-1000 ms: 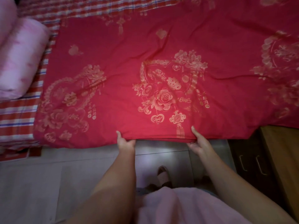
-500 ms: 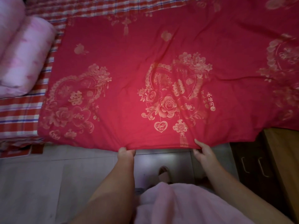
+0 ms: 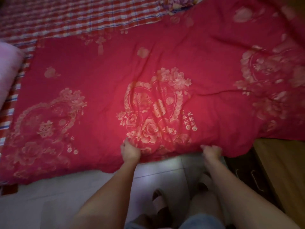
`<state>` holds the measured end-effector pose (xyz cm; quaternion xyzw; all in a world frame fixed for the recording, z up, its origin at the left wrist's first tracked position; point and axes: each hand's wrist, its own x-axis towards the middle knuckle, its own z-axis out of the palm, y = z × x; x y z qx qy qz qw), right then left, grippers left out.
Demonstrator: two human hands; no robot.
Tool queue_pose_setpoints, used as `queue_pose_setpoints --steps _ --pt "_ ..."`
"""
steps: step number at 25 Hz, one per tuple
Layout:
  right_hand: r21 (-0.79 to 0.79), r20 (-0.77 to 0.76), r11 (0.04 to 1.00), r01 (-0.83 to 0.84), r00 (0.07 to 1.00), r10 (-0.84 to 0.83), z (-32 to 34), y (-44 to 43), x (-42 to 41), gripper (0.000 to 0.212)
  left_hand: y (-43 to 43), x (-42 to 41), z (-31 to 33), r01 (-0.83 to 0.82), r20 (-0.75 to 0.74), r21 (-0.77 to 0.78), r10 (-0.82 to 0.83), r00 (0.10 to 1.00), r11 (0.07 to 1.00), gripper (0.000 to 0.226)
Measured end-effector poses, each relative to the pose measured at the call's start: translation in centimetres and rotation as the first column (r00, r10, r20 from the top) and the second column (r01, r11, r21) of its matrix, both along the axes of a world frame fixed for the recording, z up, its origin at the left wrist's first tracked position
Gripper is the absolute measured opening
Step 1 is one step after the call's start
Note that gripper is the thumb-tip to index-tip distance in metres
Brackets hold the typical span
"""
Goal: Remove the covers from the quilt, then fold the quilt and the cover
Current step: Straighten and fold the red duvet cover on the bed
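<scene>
A red quilt cover (image 3: 105, 76) printed with gold hearts and roses lies spread flat across the bed, its near edge hanging a little over the bed's side. My left hand (image 3: 129, 152) grips that near edge below the middle heart print. My right hand (image 3: 212, 152) holds the same edge further right, fingers curled over the cloth. Whether the quilt is inside the cover cannot be told.
A red, white and blue checked sheet (image 3: 66, 19) covers the bed behind the cover. A pink pillow (image 3: 8, 71) lies at the left. A wooden cabinet (image 3: 280, 171) with handles stands at the right. Pale floor tiles (image 3: 49, 204) and my sandalled feet (image 3: 158, 204) are below.
Both hands have pushed forward onto the cover's near edge and closed on it. The view has tilted further down, so my feet show more.
</scene>
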<state>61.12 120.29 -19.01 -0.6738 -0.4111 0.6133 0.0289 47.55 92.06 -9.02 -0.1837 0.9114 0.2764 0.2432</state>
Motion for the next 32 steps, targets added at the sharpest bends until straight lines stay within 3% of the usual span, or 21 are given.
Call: queue_pose_setpoints --steps 1,2,4,5,7,9,11,13,15,17,19,20,23,25,26,27,29,30,31,32 --pt "-0.021 -0.087 0.997 0.068 0.994 -0.070 -0.2 1.9 0.0 0.066 2.6 -1.4 0.4 0.131 -0.050 0.037 -0.129 0.990 0.991 0.070" --pt "0.037 -0.095 0.991 0.125 0.988 -0.121 -0.2 4.7 0.4 0.077 5.4 -2.7 0.9 0.261 -0.062 0.029 -0.259 0.964 0.965 0.073" --pt "0.061 -0.180 0.941 0.334 0.931 -0.318 3.8 8.4 0.3 0.072 10.8 -3.9 1.4 0.446 -0.030 0.050 -0.445 0.895 0.894 0.084" --pt "-0.006 -0.222 0.930 0.367 0.907 -0.359 5.4 9.1 0.6 0.070 12.6 -4.1 1.1 0.534 0.005 0.048 -0.535 0.845 0.844 0.090" --pt "-0.106 -0.265 0.928 0.357 0.889 -0.372 6.9 10.8 1.9 0.062 17.7 -3.7 0.7 0.686 0.053 0.094 -0.692 0.720 0.721 0.096" --pt "-0.219 -0.288 0.914 0.341 0.873 -0.394 4.7 12.9 3.3 0.068 22.7 -2.5 -0.2 0.768 0.108 0.153 -0.783 0.613 0.622 0.099" --pt "-0.315 -0.319 0.880 0.355 0.834 -0.451 3.7 12.9 3.9 0.076 25.4 -0.7 -1.3 0.853 0.214 0.108 -0.850 0.482 0.511 0.102" --pt "-0.400 -0.357 0.830 0.388 0.768 -0.531 2.0 13.6 4.7 0.065 26.9 0.6 -3.0 0.898 0.315 0.036 -0.857 0.407 0.439 0.103" --pt "-0.465 -0.444 0.794 0.391 0.673 -0.592 2.2 14.0 5.7 0.066 27.5 0.7 -3.3 0.909 0.322 -0.016 -0.859 0.399 0.416 0.098" --pt "-0.428 -0.496 0.777 0.461 0.599 -0.628 1.7 15.0 7.7 0.042 28.5 0.4 -2.7 0.856 0.131 -0.025 -0.847 0.515 0.517 0.085" --pt "-0.364 -0.456 0.765 0.531 0.615 -0.644 1.5 15.1 9.2 0.018 29.3 0.8 -2.4 0.805 0.021 0.017 -0.806 0.592 0.593 0.088" --pt "-0.339 -0.413 0.771 0.540 0.650 -0.637 0.9 14.9 9.7 0.019 29.6 1.4 -2.7 0.848 0.101 -0.015 -0.843 0.528 0.530 0.100" --pt "-0.281 -0.217 0.876 0.391 0.864 -0.455 1.5 15.2 9.1 0.041 31.0 2.1 -3.0 0.980 0.480 -0.104 -0.854 0.201 0.172 0.111" --pt "-0.127 -0.108 0.965 0.231 0.964 -0.245 3.3 17.7 8.3 0.040 34.1 -0.1 -1.4 0.995 0.533 -0.068 -0.840 0.097 0.072 0.087" --pt "0.033 -0.048 0.983 0.182 0.982 -0.181 4.7 19.6 7.9 0.034 36.5 -1.6 0.0 0.993 0.430 -0.096 -0.897 0.101 0.066 0.067" --pt "0.232 0.017 0.964 0.132 0.990 -0.140 6.3 22.0 7.7 0.034 39.1 -3.1 1.6 0.975 0.246 -0.174 -0.953 0.178 0.138 0.051" --pt "0.580 0.140 0.815 -0.009 0.986 -0.089 10.3 27.7 7.1 0.055 44.8 -5.6 4.9 0.878 -0.211 -0.184 -0.890 0.404 0.442 0.038" --pt "0.696 0.187 0.711 -0.103 0.981 -0.042 12.2 30.2 6.6 0.061 47.3 -6.3 6.2 0.853 -0.368 -0.111 -0.818 0.442 0.510 0.046" --pt "0.785 0.228 0.588 -0.195 0.973 0.018 14.3 32.7 5.7 0.061 49.9 -6.8 7.6 0.862 -0.423 -0.052 -0.793 0.438 0.504 0.062" --pt "0.836 0.270 0.475 -0.274 0.960 0.078 15.9 35.3 4.4 0.059 52.3 -7.0 8.6 0.884 -0.372 -0.021 -0.825 0.426 0.466 0.081"
